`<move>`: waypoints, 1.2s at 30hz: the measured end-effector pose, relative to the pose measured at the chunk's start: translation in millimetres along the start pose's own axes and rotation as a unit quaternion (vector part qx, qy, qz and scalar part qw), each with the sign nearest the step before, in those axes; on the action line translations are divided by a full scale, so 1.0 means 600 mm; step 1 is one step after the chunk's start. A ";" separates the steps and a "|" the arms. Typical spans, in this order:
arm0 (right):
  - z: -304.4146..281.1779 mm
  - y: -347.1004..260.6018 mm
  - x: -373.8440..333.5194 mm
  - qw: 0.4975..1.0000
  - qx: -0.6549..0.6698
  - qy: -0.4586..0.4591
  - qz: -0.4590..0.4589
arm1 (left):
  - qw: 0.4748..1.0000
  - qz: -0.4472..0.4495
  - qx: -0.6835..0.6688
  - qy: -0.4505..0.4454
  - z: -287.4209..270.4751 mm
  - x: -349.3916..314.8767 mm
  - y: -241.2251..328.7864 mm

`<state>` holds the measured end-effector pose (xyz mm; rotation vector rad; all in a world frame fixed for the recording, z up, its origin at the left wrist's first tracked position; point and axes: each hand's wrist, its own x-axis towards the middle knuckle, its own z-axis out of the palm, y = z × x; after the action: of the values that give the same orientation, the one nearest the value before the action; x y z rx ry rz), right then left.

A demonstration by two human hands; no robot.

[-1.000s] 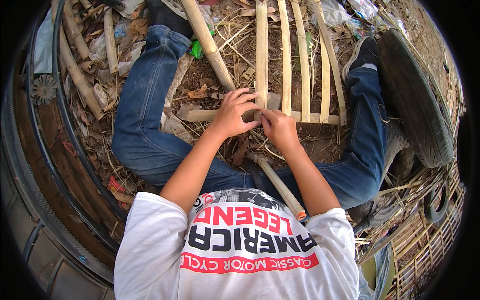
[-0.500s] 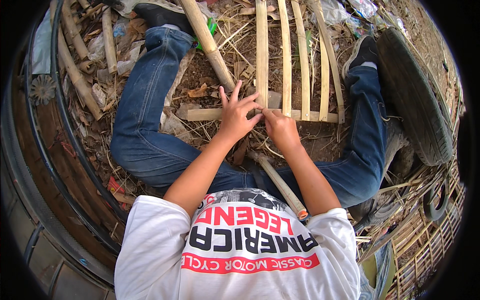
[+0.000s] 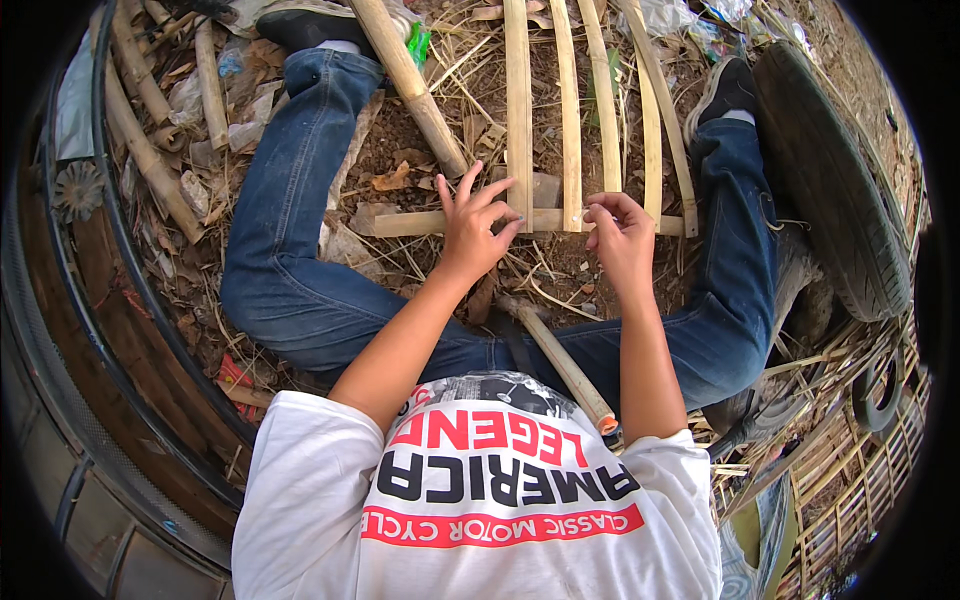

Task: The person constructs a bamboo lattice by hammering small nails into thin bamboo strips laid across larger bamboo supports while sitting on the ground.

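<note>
My left hand point(image 3: 474, 226) rests over the near end of a wide bamboo slat point(image 3: 518, 120), with thumb and forefinger pinched at its left edge and the other fingers fanned out. Whatever lies between those fingertips is too small to tell. The slat crosses a horizontal bamboo strip point(image 3: 405, 224), as do several narrower slats to its right, including one slat point(image 3: 570, 130) just beside it. My right hand point(image 3: 624, 238) hovers near the strip to the right, fingers curled and pinched together. What it may hold is hidden.
A thick bamboo pole point(image 3: 415, 95) lies left of the slats. Between my legs is a pale handle point(image 3: 565, 370) with an orange end. A tyre point(image 3: 835, 190) stands at the right, bamboo lengths point(image 3: 150, 165) lie at the left, and dry leaves and litter cover the ground.
My right hand has moved away from my left fingertips, to the right across the slats. My left hand stays at the wide slat's end. The view has shifted slightly.
</note>
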<state>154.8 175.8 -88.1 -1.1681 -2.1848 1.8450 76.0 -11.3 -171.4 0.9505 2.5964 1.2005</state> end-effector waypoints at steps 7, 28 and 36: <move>-0.011 0.015 0.000 0.997 -0.067 0.012 -0.045 | 1.000 0.006 -0.003 -0.009 0.004 0.001 -0.002; 0.094 0.046 0.007 0.992 -0.006 -0.118 0.051 | 1.000 0.004 -0.005 -0.008 0.000 0.001 -0.003; 0.106 0.064 0.022 0.990 -0.006 -0.124 0.060 | 1.000 0.004 -0.021 0.010 0.008 0.001 -0.008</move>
<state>133.8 131.0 -144.6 -1.1507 -2.2997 2.1330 74.6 -10.3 -178.2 0.9467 2.5729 1.2677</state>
